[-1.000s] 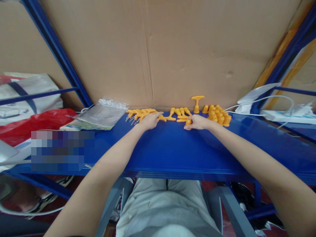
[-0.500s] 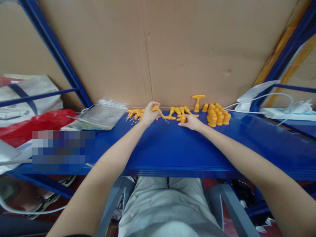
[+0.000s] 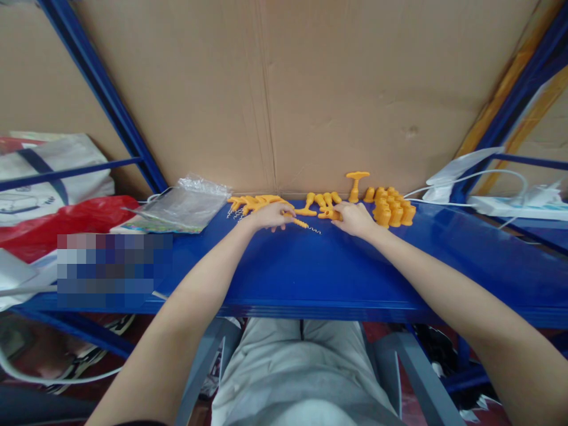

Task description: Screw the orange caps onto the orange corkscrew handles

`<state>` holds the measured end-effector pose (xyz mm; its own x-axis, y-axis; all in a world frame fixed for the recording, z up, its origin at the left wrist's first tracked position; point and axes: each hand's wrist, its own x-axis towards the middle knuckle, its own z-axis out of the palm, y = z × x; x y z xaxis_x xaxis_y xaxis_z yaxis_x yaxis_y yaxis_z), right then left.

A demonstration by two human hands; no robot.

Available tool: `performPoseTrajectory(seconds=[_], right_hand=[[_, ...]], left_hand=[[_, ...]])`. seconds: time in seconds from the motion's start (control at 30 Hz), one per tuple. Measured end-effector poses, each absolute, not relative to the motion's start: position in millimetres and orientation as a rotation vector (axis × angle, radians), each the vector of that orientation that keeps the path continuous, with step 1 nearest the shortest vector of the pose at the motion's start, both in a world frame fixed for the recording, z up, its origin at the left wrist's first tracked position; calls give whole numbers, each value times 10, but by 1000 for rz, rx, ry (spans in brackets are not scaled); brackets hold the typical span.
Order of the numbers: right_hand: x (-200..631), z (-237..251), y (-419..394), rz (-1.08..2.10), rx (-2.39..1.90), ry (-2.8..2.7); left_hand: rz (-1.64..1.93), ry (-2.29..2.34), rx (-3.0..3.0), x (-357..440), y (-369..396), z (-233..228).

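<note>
My left hand (image 3: pixel 271 215) is closed on a yellow-handled corkscrew (image 3: pixel 300 222), whose metal spiral points right and toward me. Behind and left of that hand lies a pile of yellow corkscrews (image 3: pixel 248 203) with bare spirals. My right hand (image 3: pixel 355 219) grips a yellow plastic sleeve (image 3: pixel 331 214) lying on its side, the fingers curled round its right end. Between and behind the hands, several assembled yellow corkscrews (image 3: pixel 307 205) lie in a row. One assembled corkscrew (image 3: pixel 355 184) stands upright, its T-shaped handle on top.
A cluster of upright yellow sleeves (image 3: pixel 393 208) stands right of my right hand. Plastic bags (image 3: pixel 190 204) lie on the left of the blue table (image 3: pixel 306 278). Cardboard (image 3: pixel 310 106) walls the back; a white power strip (image 3: pixel 515 204) with cables sits far right.
My left hand has lowered and turned, and its corkscrew's spiral now points right, toward me. My right hand has shifted slightly right with the yellow sleeve, which now lies sideways.
</note>
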<state>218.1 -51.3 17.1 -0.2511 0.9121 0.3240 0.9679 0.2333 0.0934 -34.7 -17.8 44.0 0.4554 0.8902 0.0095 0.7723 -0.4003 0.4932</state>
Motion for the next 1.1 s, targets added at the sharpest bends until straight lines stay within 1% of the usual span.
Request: performPoseTrajectory(seconds=[0.1,0.17,0.27,0.37,0.8,1.1], right_hand=[[2241,210,-511,-485,-1796,-2310],[2283,216,-490,-512,-1794,-2301],[2333,218,-461,-502,-1782,-2282],[2357,224,-449,-503,-1767,-2274],[2327,178,-425,-504,-1599,-2236],[2256,158,-428,-556,-1324,-2266]], left_hand=[[186,1418,2411,-333,-221,451],[154,1456,2510,-319,-220,438],[335,1514,2679,-308,-181,409],[502,1562,2724,-310,-138,386],[651,1577,2685,-272,-151,355],[877,1453,2638,-209,-156,305]])
